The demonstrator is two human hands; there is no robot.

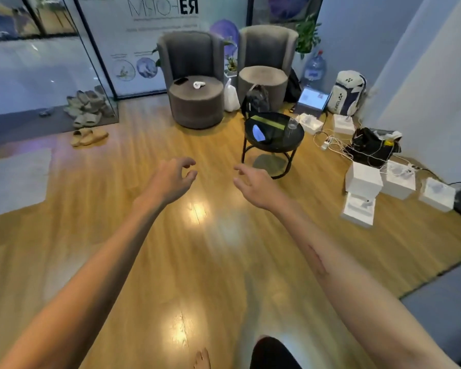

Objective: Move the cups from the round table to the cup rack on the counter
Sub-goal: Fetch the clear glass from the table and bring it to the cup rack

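Wooden floor (210,262); one clear glass cup (292,123) on round black glass-topped table (274,147); near it, left hand (171,179) and right hand (256,186), two, loosely spread, holding nothing.

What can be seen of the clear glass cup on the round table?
The clear glass cup is a small, colourless, see-through tumbler that stands upright near the right rim of the round black glossy table, which has thin dark metal legs. Its base rests on the tabletop; its reflection shows below it. Whether it holds anything cannot be told. Nothing else touches it: a green-and-black flat item lies apart to its left, and both hands, left and right, hang open well short of the table.
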